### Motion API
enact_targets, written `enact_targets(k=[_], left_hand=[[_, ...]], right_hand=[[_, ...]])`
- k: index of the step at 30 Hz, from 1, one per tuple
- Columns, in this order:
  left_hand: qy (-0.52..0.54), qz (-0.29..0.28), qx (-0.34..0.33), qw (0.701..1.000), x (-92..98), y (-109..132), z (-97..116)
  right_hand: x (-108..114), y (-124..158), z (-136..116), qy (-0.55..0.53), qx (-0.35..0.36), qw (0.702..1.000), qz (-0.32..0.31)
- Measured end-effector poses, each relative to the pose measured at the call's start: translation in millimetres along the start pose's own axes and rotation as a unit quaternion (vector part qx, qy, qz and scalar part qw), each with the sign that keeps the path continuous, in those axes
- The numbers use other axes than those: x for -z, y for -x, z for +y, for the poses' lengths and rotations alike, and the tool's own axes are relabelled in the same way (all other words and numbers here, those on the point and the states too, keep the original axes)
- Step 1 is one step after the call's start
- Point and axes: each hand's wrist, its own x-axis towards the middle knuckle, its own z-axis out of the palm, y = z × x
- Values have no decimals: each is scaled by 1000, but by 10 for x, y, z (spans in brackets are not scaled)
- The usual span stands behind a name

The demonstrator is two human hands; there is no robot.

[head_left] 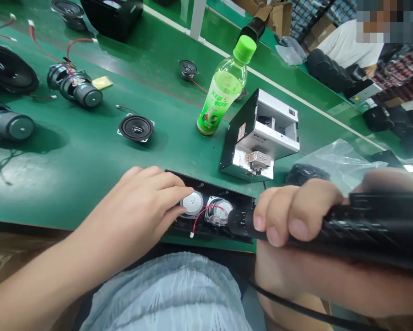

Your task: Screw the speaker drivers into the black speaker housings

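Observation:
A long black speaker housing (240,197) lies along the near edge of the green table. Two small speaker drivers sit in it, magnets facing up. My left hand (149,197) has its thumb and fingertips closed on the rim of the left driver (193,203). Beside it is the right driver (216,215), crossed by red wires (206,208) that end in a white plug. My right hand (298,211) wraps round a black electric screwdriver (375,225), held nearly level. The tool's nose is over the right driver; its tip is hard to make out.
A screw feeder (261,138) stands behind the housing, next to a green-capped bottle (222,92). A square speaker driver (136,128) and larger speakers (75,87) lie to the left. A plastic bag (337,158) is at right. Across the table is another person (347,39).

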Motion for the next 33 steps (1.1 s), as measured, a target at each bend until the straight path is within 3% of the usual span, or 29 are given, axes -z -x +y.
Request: enact_targets(k=[4,8,12,26,33], left_hand=[[-15,-45,-24,999,-10,-52,-95],[-15,-76,-19,997,-50,-110,-96],[-33,-83,-13,996,-50,-140,-104],[-62,-120,9,991,-49,-178,-75],[-58,-117,11,991,-54,-131,-69]], right_hand=[[-92,-45,137,-14,16,999,32],[-109,5,237,-5,17,1000,3],[-68,36,269,7,19,999,-28],[-21,56,354,42,23,998,-43],[-29,161,218,63,5,991,-122]])
